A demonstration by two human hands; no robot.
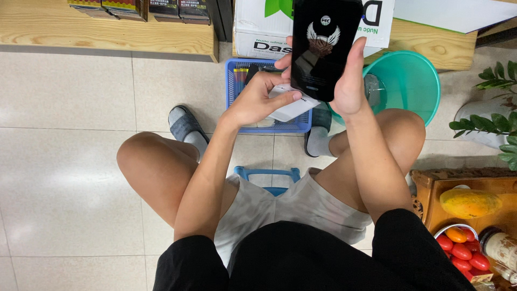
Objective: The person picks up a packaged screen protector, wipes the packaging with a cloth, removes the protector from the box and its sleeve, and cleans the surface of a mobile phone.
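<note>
My right hand (347, 81) holds up a black phone (323, 46) with a winged emblem on its back, gripped along its right edge. My left hand (261, 97) pinches a white flat piece (293, 108), perhaps a card or packet, just below the phone's lower left corner. Both hands hover over a blue plastic basket (237, 75) on the floor. I sit on a low blue stool (267, 175) with knees spread.
A teal plastic bucket (412, 81) stands right of the basket. A white cardboard box (264, 27) and a wooden shelf (107, 29) are ahead. At right: a potted plant (493, 116), a wooden tray (425, 186) with a papaya (469, 203) and a bowl of red tomatoes (463, 249).
</note>
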